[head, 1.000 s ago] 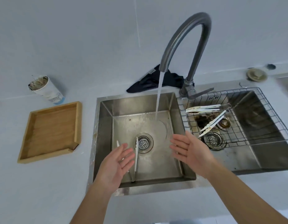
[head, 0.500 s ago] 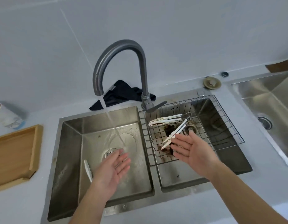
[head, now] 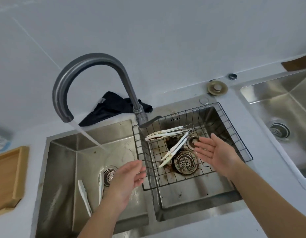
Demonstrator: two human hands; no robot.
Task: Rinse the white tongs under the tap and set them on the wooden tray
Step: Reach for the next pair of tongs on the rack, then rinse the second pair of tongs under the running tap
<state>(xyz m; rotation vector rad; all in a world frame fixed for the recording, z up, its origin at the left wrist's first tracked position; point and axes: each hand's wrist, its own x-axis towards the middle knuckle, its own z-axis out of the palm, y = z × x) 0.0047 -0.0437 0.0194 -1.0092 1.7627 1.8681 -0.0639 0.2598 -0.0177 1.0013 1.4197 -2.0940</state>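
One pair of white tongs (head: 84,194) lies spread on the floor of the left sink basin (head: 63,169), beside its drain. Two more dirty white tongs (head: 166,133) (head: 176,150) rest in a black wire basket (head: 234,134) over the right basin. The grey tap (head: 90,66) runs water into the left basin. My left hand (head: 127,177) hovers open over the left basin, near the divider, holding nothing. My right hand (head: 215,152) is open, palm up, above the basket, just right of the tongs. The wooden tray (head: 9,177) sits at the far left, partly cut off.
A dark cloth (head: 112,107) lies behind the tap on the counter. A round sink plug (head: 217,88) and a small ring (head: 232,76) sit at the back right. A third steel sink (head: 277,117) is at the far right. A paper cup's edge shows far left.
The view has swung to the right and closer, so the tray slid towards the left edge. My right hand moved over the wire basket, to the right of the dirty tongs. Both hands stayed open.
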